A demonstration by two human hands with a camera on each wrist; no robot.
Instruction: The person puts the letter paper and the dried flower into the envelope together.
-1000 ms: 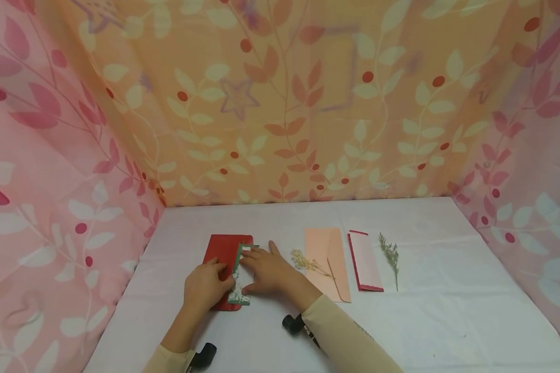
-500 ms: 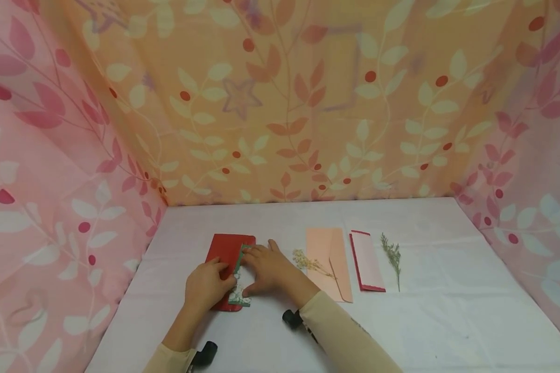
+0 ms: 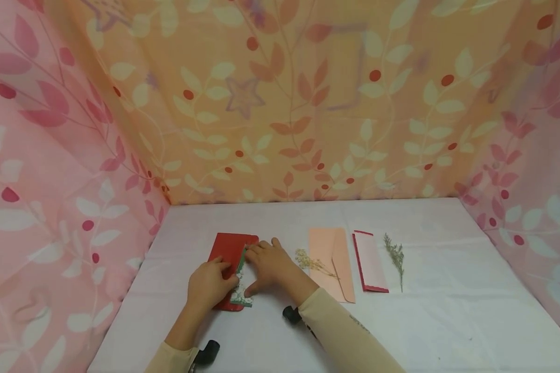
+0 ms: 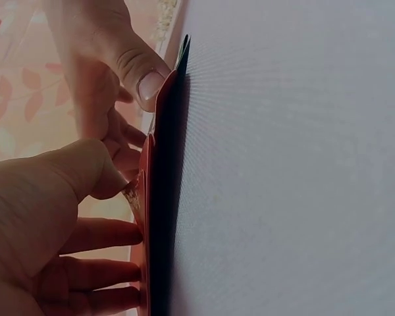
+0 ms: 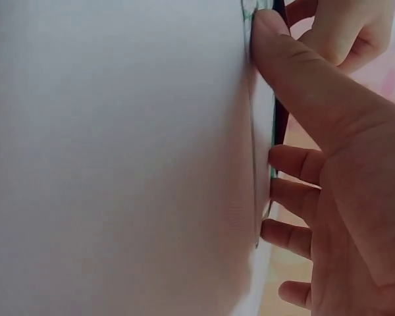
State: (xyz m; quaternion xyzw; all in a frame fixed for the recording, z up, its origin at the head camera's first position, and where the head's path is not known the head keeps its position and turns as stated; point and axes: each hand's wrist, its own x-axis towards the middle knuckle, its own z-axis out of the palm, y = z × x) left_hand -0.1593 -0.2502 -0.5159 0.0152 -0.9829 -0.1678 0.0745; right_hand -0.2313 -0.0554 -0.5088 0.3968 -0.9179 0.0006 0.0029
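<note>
A red envelope (image 3: 228,246) lies on the white tabletop, left of centre. Along its right side, partly over or inside it, is a white card (image 3: 241,296) with a green border and pale floral print. My left hand (image 3: 208,285) holds the envelope, thumb at its opening edge and fingers on its face. From the other side my right hand (image 3: 271,267) grips the card, thumb near its close end and fingers spread toward its far end. In the left wrist view the envelope (image 4: 143,210) appears edge-on. How deep the card sits is hidden.
Right of the hands lies a peach envelope (image 3: 319,241) with a sprig of dried yellow flowers (image 3: 306,260) across it. Beyond are a pale pink folded card (image 3: 372,264) with red edges and a dried green sprig (image 3: 394,255). Patterned curtains (image 3: 280,103) enclose the table.
The card has shifted slightly left toward the envelope, with less of its far end showing under my right fingers. My left hand keeps its place on the envelope; the whole view has drifted slightly.
</note>
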